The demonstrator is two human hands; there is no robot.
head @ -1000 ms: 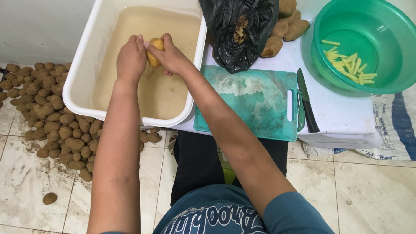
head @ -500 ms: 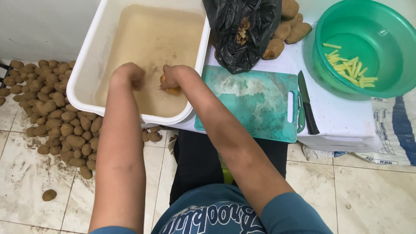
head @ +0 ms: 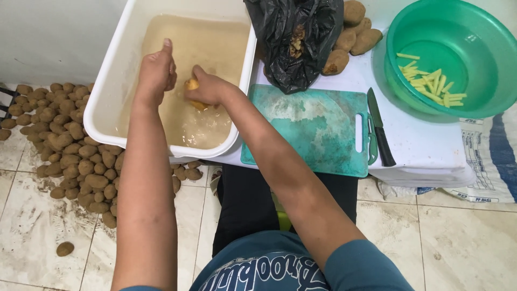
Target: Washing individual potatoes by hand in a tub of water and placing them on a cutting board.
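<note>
The person is sitting at the near edge of a low white table [head: 420,151], knees tucked under it, both forearms reaching forward into a white plastic tub [head: 107,102] of cloudy water at the table's left end. The peeled potato [head: 193,86] is sitting in that water near the tub's middle, and the right hand [head: 210,90] is closing round it, fingers curled over the top and gripping it. The left hand [head: 156,73] is hovering just beside it over the water, fingers loosely folded, thumb stuck out; I cannot tell whether it is touching the potato. My worry is that the wet potato could slip out of that grip and splash murky water over the tub's rim onto the teal cutting board [head: 307,129] just beside it, or that the tub, overhanging the table's left corner, could tip if leaned on. A knife [head: 380,129] is lying along the board's right edge. Farther back, a black bag [head: 293,37] of peelings and a few unpeeled potatoes [head: 350,32] are resting near the far edge, with a green basin [head: 484,102] of potato sticks [head: 431,81] at the far right corner. A heap of potatoes [head: 64,151] is lying on the tiled floor at left.
</note>
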